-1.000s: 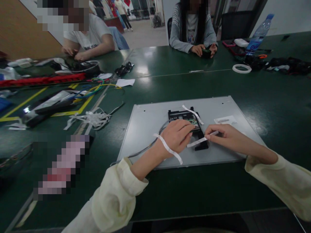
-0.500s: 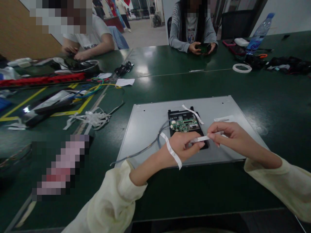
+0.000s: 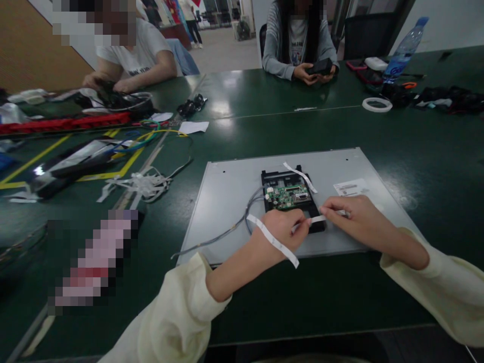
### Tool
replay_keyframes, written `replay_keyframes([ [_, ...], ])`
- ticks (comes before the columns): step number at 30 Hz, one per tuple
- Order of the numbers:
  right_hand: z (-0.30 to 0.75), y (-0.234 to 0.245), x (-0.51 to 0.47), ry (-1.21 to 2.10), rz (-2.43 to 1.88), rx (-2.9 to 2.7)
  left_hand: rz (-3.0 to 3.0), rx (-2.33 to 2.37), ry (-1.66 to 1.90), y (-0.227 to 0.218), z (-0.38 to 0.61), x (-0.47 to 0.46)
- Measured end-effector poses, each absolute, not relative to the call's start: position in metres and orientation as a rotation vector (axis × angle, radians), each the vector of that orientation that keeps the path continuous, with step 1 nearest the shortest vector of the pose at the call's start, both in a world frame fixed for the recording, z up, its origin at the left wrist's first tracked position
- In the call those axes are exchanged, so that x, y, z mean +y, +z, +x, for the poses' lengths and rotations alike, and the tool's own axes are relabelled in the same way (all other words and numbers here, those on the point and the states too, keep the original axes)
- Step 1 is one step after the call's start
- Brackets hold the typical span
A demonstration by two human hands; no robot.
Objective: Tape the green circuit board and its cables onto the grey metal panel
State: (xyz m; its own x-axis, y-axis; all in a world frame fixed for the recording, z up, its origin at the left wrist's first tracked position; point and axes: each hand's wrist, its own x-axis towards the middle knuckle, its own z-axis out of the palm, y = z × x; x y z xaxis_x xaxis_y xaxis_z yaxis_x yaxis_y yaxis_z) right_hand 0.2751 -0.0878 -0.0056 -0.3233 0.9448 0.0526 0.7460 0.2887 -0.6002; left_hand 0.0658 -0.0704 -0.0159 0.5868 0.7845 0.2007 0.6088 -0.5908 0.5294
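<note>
Between my left hand and my right hand a short white strip of tape is stretched, pinched at each end by closed fingers. Another white strip lies across the back of my left hand, its end hanging off toward me. Below and behind the hands, a black plastic frame with a green circuit board rests on a flat grey metal panel. A third white strip sits on the frame's far part. Grey cables run from the board to the left. My left hand hides the frame's near left corner.
Crumpled white strips and a pixelated pink object lie left on the green table. A tape roll and a water bottle are far right. Two people sit across the table, one holding a black object.
My left hand has turned so its back faces up more, and the strip on it has shifted with it. The strip between my hands is now lower and shows less.
</note>
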Motion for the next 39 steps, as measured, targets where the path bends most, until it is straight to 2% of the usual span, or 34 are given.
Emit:
replay_keyframes([
  [7, 0.276, -0.016, -0.085, 0.433, -1.653, -2.223, 2.538, 1.248, 0.496, -0.018, 0.067, -0.069],
  [18, 0.275, -0.026, -0.084, 0.222, -1.646, -2.344, 2.603, 1.397, 0.259, -0.016, 0.070, -0.071],
  [26, 0.275, -0.019, -0.087, -0.287, -1.652, -2.556, 2.695, 1.505, 0.182, -0.012, 0.073, -0.074],
  [33, 0.282, -0.014, -0.085, -0.270, -1.758, -2.563, 2.780, 1.557, 0.144, -0.009, 0.065, -0.075],
  [39, 0.291, -0.016, -0.081, -0.337, -1.652, -2.544, 2.881, 1.453, 0.028, -0.004, 0.062, -0.076],
])
